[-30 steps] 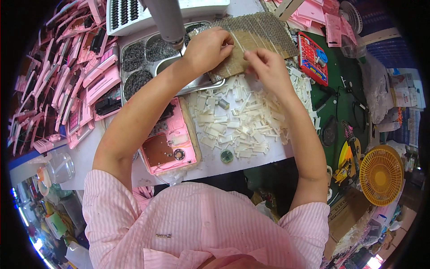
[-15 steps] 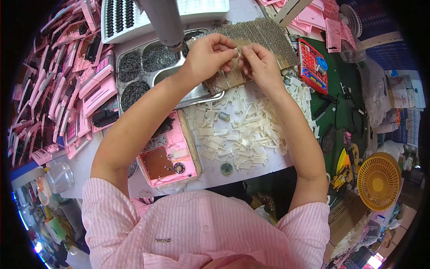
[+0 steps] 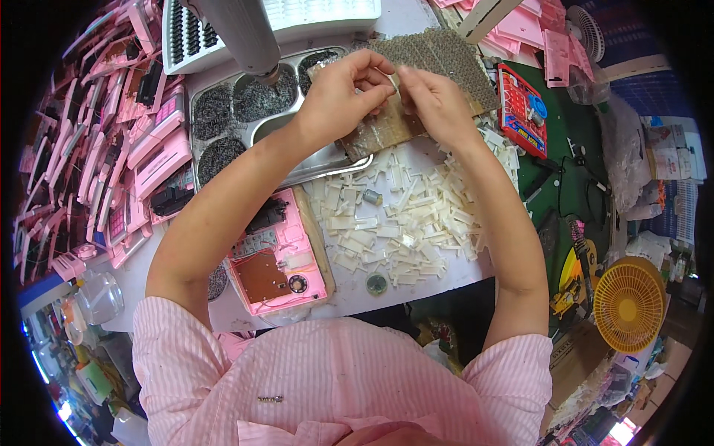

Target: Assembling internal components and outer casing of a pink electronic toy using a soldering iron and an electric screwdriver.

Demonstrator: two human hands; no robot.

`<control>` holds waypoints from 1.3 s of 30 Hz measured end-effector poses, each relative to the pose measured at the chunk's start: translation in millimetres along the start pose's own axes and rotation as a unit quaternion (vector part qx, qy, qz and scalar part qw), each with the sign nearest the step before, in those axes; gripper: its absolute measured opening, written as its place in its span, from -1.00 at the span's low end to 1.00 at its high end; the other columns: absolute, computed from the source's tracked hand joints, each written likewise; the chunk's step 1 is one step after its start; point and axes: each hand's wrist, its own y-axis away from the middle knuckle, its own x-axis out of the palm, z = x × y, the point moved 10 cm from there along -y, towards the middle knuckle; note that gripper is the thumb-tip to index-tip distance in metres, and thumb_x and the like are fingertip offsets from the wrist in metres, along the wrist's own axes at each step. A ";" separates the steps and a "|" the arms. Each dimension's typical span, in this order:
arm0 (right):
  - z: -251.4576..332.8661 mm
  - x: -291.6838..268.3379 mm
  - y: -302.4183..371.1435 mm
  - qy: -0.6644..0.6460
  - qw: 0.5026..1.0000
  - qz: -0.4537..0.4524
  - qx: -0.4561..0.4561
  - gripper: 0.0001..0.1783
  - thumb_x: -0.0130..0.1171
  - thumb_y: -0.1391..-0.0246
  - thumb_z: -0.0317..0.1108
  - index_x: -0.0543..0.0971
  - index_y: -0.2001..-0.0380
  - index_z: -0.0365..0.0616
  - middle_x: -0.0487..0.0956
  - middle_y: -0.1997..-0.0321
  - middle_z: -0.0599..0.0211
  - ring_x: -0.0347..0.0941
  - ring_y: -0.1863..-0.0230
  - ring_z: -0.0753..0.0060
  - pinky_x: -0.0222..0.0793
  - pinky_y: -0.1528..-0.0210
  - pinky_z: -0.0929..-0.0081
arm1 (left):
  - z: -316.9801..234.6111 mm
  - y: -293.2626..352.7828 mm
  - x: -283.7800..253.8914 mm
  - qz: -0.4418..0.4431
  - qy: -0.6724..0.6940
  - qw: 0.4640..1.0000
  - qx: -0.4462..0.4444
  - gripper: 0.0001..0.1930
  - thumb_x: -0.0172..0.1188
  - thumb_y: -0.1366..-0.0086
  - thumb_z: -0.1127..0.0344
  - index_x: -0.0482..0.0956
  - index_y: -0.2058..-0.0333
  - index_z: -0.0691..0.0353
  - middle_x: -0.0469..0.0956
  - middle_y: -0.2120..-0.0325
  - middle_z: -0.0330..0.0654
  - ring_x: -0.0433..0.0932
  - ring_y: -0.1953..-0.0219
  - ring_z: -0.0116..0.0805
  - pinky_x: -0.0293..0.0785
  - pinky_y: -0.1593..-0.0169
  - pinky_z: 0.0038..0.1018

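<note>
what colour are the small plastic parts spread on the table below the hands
Creamy white; the plastic parts show best in the head view.

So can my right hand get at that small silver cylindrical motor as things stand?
Likely yes: the small silver cylindrical motor lies uncovered among white plastic pieces, and nothing visible blocks your right hand, above the brown cardboard.

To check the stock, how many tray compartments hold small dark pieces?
4: upper-left compartment, upper-middle compartment, upper-right compartment, lower-left compartment. The left hand and brown board may hide others.
</note>
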 end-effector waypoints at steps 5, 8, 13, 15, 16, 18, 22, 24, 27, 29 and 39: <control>-1.3 5.7 -3.9 -0.005 0.999 0.034 -0.040 -0.53 -0.01 -0.35 -0.01 0.57 0.33 -0.26 0.51 0.53 0.12 0.43 0.46 0.26 0.32 0.35 0.27 | 3.6 -0.9 5.5 0.032 0.108 0.993 -0.044 -0.70 0.22 -0.38 0.44 0.43 -0.05 0.31 0.65 0.29 -0.21 0.60 0.34 -0.57 0.59 0.22 -0.61; 2.2 2.0 0.5 -0.020 0.997 0.024 -0.066 -0.58 -0.02 -0.34 -0.06 0.52 0.33 -0.26 0.51 0.50 0.11 0.43 0.44 0.20 0.32 0.32 0.27 | 5.4 0.7 9.8 0.043 0.157 0.983 -0.085 -0.68 0.22 -0.39 0.41 0.41 -0.07 0.29 0.66 0.29 -0.19 0.61 0.34 -0.56 0.59 0.22 -0.63; 3.0 -5.7 4.9 -0.005 0.997 0.015 -0.077 -0.68 -0.01 -0.32 -0.14 0.47 0.27 -0.22 0.52 0.42 0.08 0.44 0.37 0.10 0.34 0.27 0.25 | 12.4 3.1 16.2 0.059 0.211 0.966 -0.135 -0.65 0.22 -0.41 0.37 0.38 -0.10 0.28 0.66 0.25 -0.14 0.62 0.33 -0.53 0.62 0.19 -0.63; 9.4 -9.8 8.9 0.002 0.995 0.003 -0.096 -0.70 -0.01 -0.32 -0.15 0.47 0.24 -0.20 0.54 0.38 0.07 0.48 0.32 0.05 0.36 0.25 0.22 | 19.8 2.2 18.5 0.061 0.247 0.954 -0.158 -0.63 0.21 -0.41 0.37 0.36 -0.11 0.29 0.66 0.23 -0.12 0.62 0.32 -0.53 0.63 0.17 -0.61; 9.7 -12.3 9.7 0.029 0.994 -0.002 -0.107 -0.71 -0.01 -0.32 -0.15 0.47 0.22 -0.19 0.55 0.35 0.06 0.49 0.29 0.02 0.37 0.24 0.21 | 23.1 2.1 20.1 0.063 0.258 0.948 -0.175 -0.63 0.21 -0.41 0.37 0.36 -0.11 0.29 0.65 0.22 -0.11 0.62 0.31 -0.53 0.64 0.16 -0.61; 9.0 -17.0 10.9 0.081 0.988 -0.014 -0.129 -0.72 0.00 -0.32 -0.16 0.48 0.20 -0.17 0.57 0.30 0.06 0.51 0.22 -0.04 0.39 0.22 0.18 | 28.7 2.7 23.6 0.068 0.278 0.935 -0.209 -0.62 0.21 -0.41 0.37 0.35 -0.12 0.30 0.65 0.20 -0.10 0.62 0.30 -0.53 0.65 0.14 -0.59; 13.3 -27.8 13.8 0.201 0.969 -0.077 -0.121 -0.70 0.02 -0.33 -0.13 0.54 0.25 -0.17 0.57 0.40 0.06 0.52 0.28 -0.10 0.38 0.28 0.16 | 21.1 -2.9 21.6 0.053 0.196 0.970 -0.130 -0.63 0.21 -0.41 0.39 0.36 -0.11 0.29 0.66 0.23 -0.12 0.62 0.31 -0.53 0.63 0.18 -0.61; -4.7 -27.3 12.5 0.146 0.988 -0.051 -0.027 -0.66 0.04 -0.34 -0.12 0.57 0.29 -0.19 0.55 0.48 0.07 0.51 0.38 -0.03 0.35 0.34 0.18 | 16.5 -4.8 21.6 0.047 0.163 0.982 -0.087 -0.65 0.21 -0.41 0.40 0.38 -0.11 0.28 0.66 0.24 -0.13 0.62 0.30 -0.53 0.61 0.20 -0.62; -2.9 -9.2 14.7 0.031 0.999 -0.001 -0.020 -0.62 0.04 -0.34 -0.13 0.57 0.37 -0.25 0.50 0.58 0.09 0.44 0.51 0.10 0.29 0.42 0.23 | 16.1 -6.5 24.7 0.047 0.148 0.985 -0.075 -0.67 0.21 -0.40 0.42 0.40 -0.09 0.28 0.66 0.27 -0.15 0.61 0.31 -0.54 0.59 0.21 -0.63; -4.1 -9.1 14.3 0.011 1.000 -0.001 -0.028 -0.62 0.04 -0.34 -0.13 0.57 0.36 -0.26 0.50 0.57 0.09 0.41 0.52 0.19 0.27 0.44 0.25 | 15.3 -5.6 25.7 0.051 0.149 0.984 -0.087 -0.67 0.21 -0.41 0.40 0.40 -0.10 0.29 0.66 0.27 -0.15 0.61 0.31 -0.54 0.59 0.20 -0.63; -5.9 -14.6 19.3 -0.101 0.994 -0.027 -0.028 -0.63 -0.01 -0.42 -0.14 0.50 0.41 -0.15 0.42 0.56 0.54 0.27 0.52 0.72 0.16 0.49 0.64 | 16.4 1.6 26.5 0.060 0.208 0.966 -0.144 -0.64 0.19 -0.43 0.36 0.40 -0.12 0.30 0.65 0.27 -0.17 0.60 0.34 -0.57 0.60 0.20 -0.65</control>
